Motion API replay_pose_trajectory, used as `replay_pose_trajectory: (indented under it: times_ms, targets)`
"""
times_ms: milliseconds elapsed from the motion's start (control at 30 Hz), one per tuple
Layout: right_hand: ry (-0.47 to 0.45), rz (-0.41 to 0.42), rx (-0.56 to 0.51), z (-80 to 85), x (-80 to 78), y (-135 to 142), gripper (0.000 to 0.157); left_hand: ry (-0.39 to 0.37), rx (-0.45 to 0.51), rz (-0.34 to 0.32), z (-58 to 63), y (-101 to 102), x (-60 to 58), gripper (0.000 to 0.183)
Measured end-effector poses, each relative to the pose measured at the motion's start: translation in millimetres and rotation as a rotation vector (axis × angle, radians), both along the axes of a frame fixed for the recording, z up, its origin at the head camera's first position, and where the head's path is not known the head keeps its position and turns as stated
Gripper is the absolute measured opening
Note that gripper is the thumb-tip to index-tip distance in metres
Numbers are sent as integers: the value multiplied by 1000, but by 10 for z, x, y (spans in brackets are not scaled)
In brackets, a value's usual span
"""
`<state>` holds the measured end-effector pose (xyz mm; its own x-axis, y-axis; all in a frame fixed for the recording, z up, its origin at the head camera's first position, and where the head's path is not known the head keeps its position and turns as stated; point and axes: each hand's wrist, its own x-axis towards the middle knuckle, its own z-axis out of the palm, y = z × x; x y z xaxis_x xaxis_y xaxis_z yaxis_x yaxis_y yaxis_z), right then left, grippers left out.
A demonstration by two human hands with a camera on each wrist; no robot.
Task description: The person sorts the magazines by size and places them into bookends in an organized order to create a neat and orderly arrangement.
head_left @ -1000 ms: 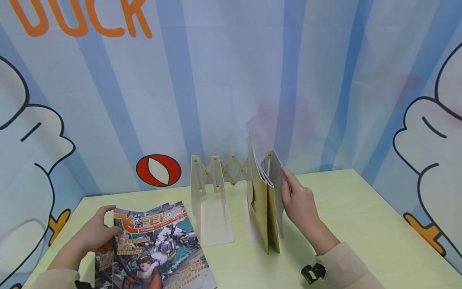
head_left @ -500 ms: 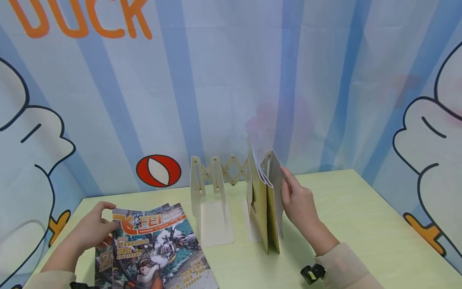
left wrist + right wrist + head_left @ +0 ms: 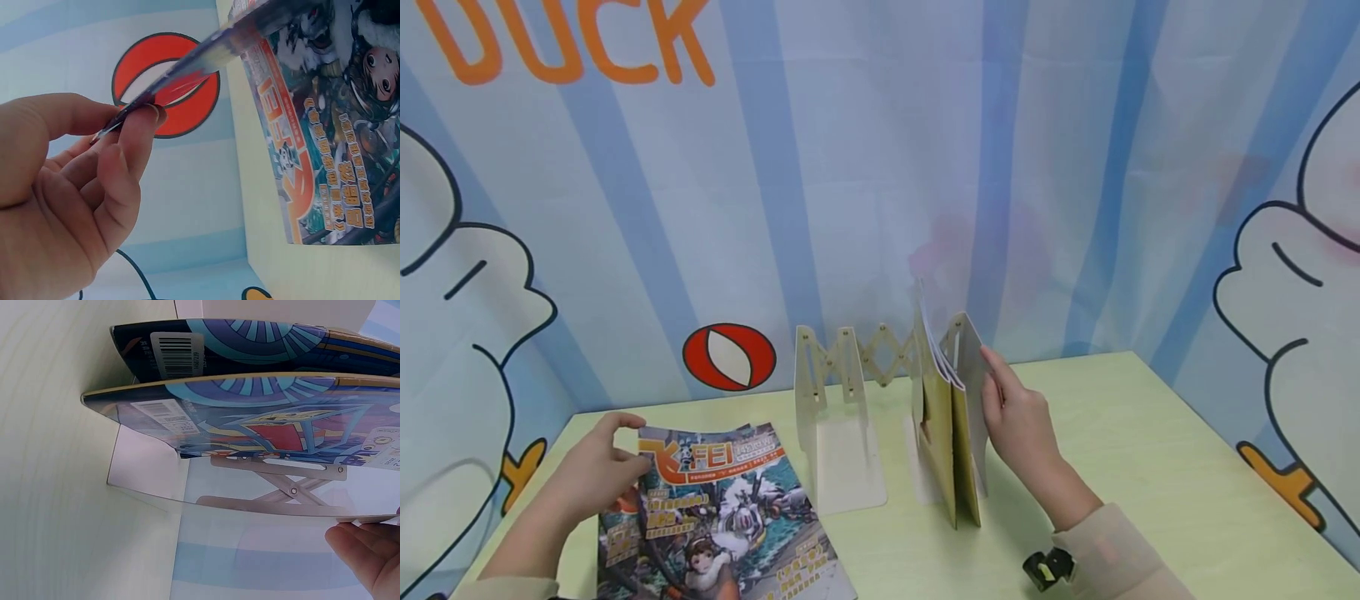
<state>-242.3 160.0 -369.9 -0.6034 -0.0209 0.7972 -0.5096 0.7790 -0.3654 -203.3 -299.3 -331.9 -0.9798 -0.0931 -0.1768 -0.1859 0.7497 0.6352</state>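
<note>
My left hand pinches the upper left edge of a comic magazine with an orange title banner. In the left wrist view, the pinched magazine shows nearly edge-on between thumb and fingers, raised off a similar magazine lying on the table. Only a left strip of that lower magazine shows in the head view. My right hand holds the outer right panel of an expandable bookend. Two thin books with yellowish covers stand upright against that panel; barcodes show in the right wrist view.
The bookend's left slot, between its left panels, holds nothing. A scissor linkage joins its two ends. Behind the pale table hangs a printed striped curtain. A black strap device sits at my right wrist.
My left hand has risen slightly, lifting the magazine's upper left edge a little. My right hand, the bookend and the standing books stay in place.
</note>
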Motion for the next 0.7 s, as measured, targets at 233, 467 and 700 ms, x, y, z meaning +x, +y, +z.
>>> replay_pose_trajectory:
  times_ms: [233, 467, 700]
  targets:
    - [-4, -1, -9, -2, -5, -1, 37, 22, -20, -4, 93, 70, 42, 65]
    - [-13, -2, -14, -10, -13, 1, 38, 30, -35, -10, 175, 128, 80, 68]
    - [-17, -8, -15, -10, -16, 1, 38, 45, -33, -16, 233, 179, 107, 66]
